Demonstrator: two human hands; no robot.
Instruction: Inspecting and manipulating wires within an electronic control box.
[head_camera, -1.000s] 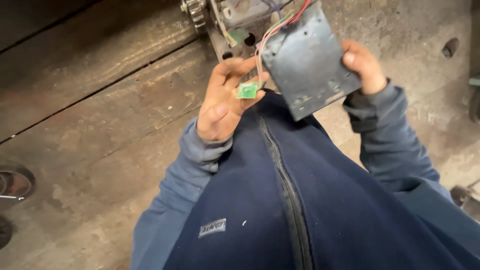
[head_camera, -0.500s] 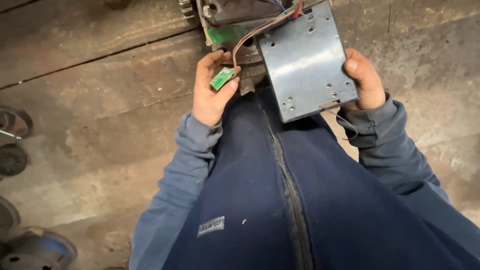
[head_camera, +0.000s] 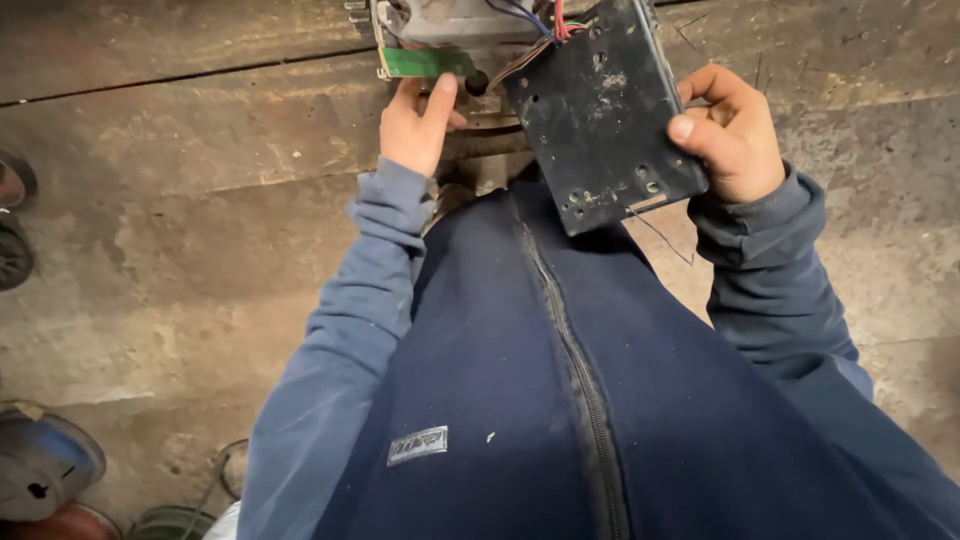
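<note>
My right hand (head_camera: 735, 130) grips the right edge of a dark square metal plate (head_camera: 600, 110) with small holes, tilted and held up in front of my chest. Thin red and other coloured wires (head_camera: 545, 30) run from the plate's top left corner to a grey device (head_camera: 450, 25) at the top edge of the view. My left hand (head_camera: 415, 125) reaches up to that device, its fingers pressing on a small green circuit board (head_camera: 425, 62) on the device's underside. My dark blue zipped jacket fills the lower middle of the view.
A worn, stained concrete floor (head_camera: 200, 200) with a long crack lies below. Round metal parts (head_camera: 40, 465) sit at the bottom left, dark wheel-like objects (head_camera: 12, 230) at the left edge. A thin loose wire (head_camera: 660, 235) hangs from the plate's lower edge.
My left hand has moved up from beside the plate to the device, bringing the small green board against it. The plate has shifted up and right with my right hand.
</note>
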